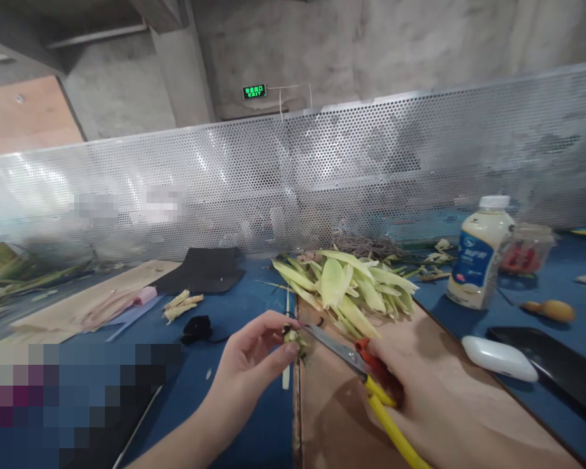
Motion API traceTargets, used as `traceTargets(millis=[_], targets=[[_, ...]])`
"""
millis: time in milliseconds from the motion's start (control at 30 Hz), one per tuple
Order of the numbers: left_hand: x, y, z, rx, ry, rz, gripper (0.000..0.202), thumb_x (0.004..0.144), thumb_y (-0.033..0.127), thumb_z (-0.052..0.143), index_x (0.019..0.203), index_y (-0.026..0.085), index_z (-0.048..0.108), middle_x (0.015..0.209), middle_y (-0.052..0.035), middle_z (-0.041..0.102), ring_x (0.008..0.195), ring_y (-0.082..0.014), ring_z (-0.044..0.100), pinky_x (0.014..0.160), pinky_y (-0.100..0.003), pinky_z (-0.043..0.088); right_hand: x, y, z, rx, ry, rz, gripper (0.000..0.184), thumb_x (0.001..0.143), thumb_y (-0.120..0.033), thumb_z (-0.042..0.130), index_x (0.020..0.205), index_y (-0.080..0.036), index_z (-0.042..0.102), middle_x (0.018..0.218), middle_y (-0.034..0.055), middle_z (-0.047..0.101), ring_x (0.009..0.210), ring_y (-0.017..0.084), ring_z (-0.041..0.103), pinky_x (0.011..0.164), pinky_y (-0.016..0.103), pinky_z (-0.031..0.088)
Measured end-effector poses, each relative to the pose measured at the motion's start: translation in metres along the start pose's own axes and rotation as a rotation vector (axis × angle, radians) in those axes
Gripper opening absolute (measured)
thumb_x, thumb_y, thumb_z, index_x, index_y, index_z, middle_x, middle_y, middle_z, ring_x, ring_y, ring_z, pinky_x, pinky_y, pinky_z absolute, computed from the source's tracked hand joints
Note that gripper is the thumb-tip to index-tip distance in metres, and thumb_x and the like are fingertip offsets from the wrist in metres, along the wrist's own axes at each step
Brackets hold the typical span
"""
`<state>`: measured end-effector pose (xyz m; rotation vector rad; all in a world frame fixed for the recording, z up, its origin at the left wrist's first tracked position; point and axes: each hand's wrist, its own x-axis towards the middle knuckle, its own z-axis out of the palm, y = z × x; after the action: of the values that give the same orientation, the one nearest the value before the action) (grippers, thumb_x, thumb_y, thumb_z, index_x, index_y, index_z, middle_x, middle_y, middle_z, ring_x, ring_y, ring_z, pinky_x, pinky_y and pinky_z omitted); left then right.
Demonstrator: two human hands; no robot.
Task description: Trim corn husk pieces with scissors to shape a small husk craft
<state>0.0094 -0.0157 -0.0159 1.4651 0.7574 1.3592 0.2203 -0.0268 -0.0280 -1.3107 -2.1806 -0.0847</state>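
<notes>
My left hand [261,348] pinches a small green-and-white plant piece [293,337] with a dark bit at its top, between thumb and fingers. In my right hand [420,391] is a pair of scissors [339,352] with orange and yellow handles. Its blades point left, and their tips reach the fingertips of my left hand; whether they touch the plant piece I cannot tell. Just beyond both hands lies a heap of pale green husk leaves [344,283], partly on a brown board [332,417]. A narrow pale strip [286,378] hangs or lies below the plant piece.
To the right stand a milk-coloured drink bottle [481,254] and a clear box with red contents [525,251]. Nearer are a white case [499,358] and a black phone-like slab [557,365]. Black sheet [202,270] and pale husk scraps [181,305] lie left. A perforated metal screen [244,176] rises behind.
</notes>
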Motion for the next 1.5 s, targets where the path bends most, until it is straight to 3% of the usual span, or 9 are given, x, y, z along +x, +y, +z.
traceTargets(millis=[100, 367, 833, 1200, 1300, 1500], targets=[[-0.0006, 0.0011, 0.0004, 0.016, 0.016, -0.011, 0.01, 0.073, 0.021, 0.066, 0.082, 0.022, 0.067, 0.081, 0.0023, 0.062, 0.074, -0.0089, 0.052, 0.068, -0.016, 0.042, 0.0006, 0.0014, 0.0028, 0.039, 0.071, -0.019, 0.029, 0.054, -0.008, 0.048, 0.061, -0.023, 0.024, 0.052, -0.0061, 0.038, 0.045, 0.009, 0.034, 0.042, 0.024, 0.016], [0.0017, -0.0017, -0.0004, 0.012, 0.051, -0.012, 0.016, 0.071, 0.022, 0.068, 0.087, 0.023, 0.066, 0.079, 0.0023, 0.062, 0.073, -0.0087, 0.053, 0.067, -0.016, 0.042, -0.0029, 0.0027, 0.0047, 0.029, 0.026, -0.083, 0.028, 0.057, -0.012, 0.049, 0.065, -0.023, 0.025, 0.05, -0.007, 0.038, 0.04, 0.008, 0.033, 0.04, 0.025, 0.011], [0.0025, -0.0042, -0.0024, 0.044, -0.012, 0.005, 0.017, 0.072, 0.026, 0.067, 0.089, 0.025, 0.067, 0.079, 0.0018, 0.062, 0.073, -0.0101, 0.054, 0.067, -0.018, 0.043, -0.0047, 0.0016, 0.0041, -0.132, 0.093, -0.124, 0.027, 0.05, -0.014, 0.05, 0.064, -0.024, 0.03, 0.05, -0.0063, 0.035, 0.039, 0.008, 0.026, 0.042, 0.026, 0.004], [0.0031, -0.0033, -0.0015, 0.046, 0.01, 0.003, 0.016, 0.071, 0.026, 0.068, 0.087, 0.023, 0.067, 0.086, -0.0016, 0.067, 0.076, -0.0136, 0.059, 0.071, -0.023, 0.046, -0.0037, 0.0009, 0.0035, -0.178, 0.092, -0.101, 0.025, 0.05, -0.014, 0.05, 0.063, -0.023, 0.031, 0.054, -0.0042, 0.037, 0.043, 0.01, 0.031, 0.043, 0.025, 0.008], [0.0017, -0.0028, -0.0013, 0.046, -0.003, -0.001, 0.017, 0.071, 0.026, 0.068, 0.087, 0.023, 0.068, 0.085, -0.0016, 0.067, 0.075, -0.0135, 0.059, 0.07, -0.023, 0.047, -0.0021, 0.0004, 0.0021, -0.152, 0.058, -0.081, 0.025, 0.049, -0.012, 0.05, 0.063, -0.023, 0.032, 0.052, -0.0052, 0.037, 0.042, 0.009, 0.032, 0.042, 0.024, 0.011], [0.0012, -0.0027, -0.0022, 0.062, -0.028, 0.005, 0.016, 0.072, 0.026, 0.067, 0.087, 0.024, 0.068, 0.089, -0.0006, 0.067, 0.076, -0.012, 0.058, 0.069, -0.021, 0.046, 0.0027, -0.0024, -0.0002, 0.01, -0.132, 0.027, 0.025, 0.051, -0.003, 0.046, 0.064, -0.021, 0.036, 0.056, -0.0041, 0.046, 0.043, 0.008, 0.04, 0.039, 0.021, 0.019]])
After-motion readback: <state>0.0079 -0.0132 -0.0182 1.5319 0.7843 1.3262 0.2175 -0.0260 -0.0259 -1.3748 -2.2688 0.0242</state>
